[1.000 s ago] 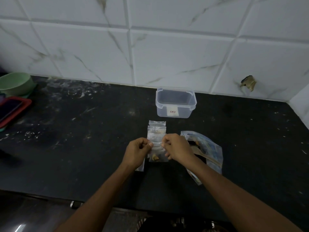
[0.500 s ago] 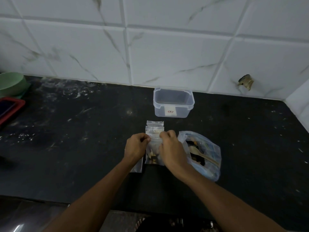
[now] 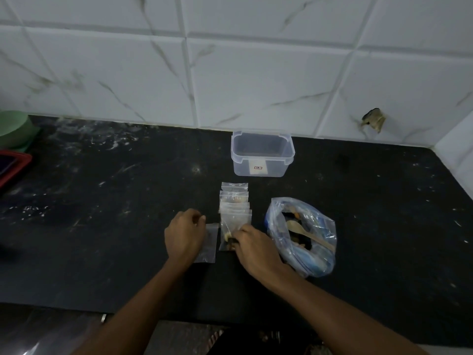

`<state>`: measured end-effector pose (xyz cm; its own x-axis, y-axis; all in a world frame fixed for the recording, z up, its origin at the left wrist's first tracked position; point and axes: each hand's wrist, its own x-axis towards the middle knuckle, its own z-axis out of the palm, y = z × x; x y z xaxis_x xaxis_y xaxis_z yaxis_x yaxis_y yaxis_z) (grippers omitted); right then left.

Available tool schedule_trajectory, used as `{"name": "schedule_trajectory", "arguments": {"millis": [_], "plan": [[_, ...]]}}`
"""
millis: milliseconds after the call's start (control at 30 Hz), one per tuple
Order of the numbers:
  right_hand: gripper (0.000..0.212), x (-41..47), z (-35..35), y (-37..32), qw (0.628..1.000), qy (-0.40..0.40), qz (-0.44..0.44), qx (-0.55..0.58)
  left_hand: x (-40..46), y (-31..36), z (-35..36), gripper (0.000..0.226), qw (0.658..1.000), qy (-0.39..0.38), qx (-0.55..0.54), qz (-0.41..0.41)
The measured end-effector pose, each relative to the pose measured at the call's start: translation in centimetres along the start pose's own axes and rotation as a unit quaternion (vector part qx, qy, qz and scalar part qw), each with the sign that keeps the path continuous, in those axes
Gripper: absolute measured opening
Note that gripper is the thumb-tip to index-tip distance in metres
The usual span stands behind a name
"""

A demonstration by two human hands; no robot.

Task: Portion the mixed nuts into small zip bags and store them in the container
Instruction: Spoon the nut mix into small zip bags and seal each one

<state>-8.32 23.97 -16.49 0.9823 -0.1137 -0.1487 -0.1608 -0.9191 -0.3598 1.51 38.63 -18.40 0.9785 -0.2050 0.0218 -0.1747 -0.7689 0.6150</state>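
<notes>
Low down, right hand (image 3: 252, 243) pinching small zip bag (image 3: 234, 226)

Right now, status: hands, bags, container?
Right hand on filled small bag. Left hand over flat bag, grip unclear. Container open, nothing in the way.

black speckled counter (image 3: 102, 213), white veined tiles (image 3: 256, 80), green bowl (image 3: 12, 129), red tray (image 3: 12, 167)

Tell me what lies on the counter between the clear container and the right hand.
In the head view, a short overlapping row of small zip bags lies between the container and the right hand, some showing nuts inside; the nearest bag is under the fingers.
</notes>
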Motion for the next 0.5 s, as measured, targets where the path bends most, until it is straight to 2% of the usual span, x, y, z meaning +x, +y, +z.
{"name": "schedule_trajectory", "arguments": {"millis": [67, 167, 233, 333, 500], "plan": [[0.024, -0.2, -0.2, 0.2, 1.000, 0.023, -0.008, 0.011, -0.7, -1.0, -0.6, 0.033, 0.998, -0.012, 0.058, -0.028], [0.022, -0.3, -0.3, 0.4, 0.999, 0.044, -0.013, 0.022, -1.5, -1.2, -0.8, 0.055, 0.984, -0.093, 0.115, -0.103], [0.021, -0.2, -0.3, 0.4, 0.998, 0.051, -0.010, 0.024, -1.8, -0.9, -0.7, 0.060, 0.973, -0.127, 0.145, -0.130], [0.018, -0.2, -0.4, 0.3, 0.998, 0.052, -0.006, 0.028, -1.8, -0.5, -0.4, 0.056, 0.968, -0.145, 0.150, -0.141], [0.017, -0.3, -0.8, 0.2, 0.998, 0.037, 0.008, 0.045, -1.3, -0.7, -0.7, 0.040, 0.967, -0.159, 0.093, -0.179]]}}
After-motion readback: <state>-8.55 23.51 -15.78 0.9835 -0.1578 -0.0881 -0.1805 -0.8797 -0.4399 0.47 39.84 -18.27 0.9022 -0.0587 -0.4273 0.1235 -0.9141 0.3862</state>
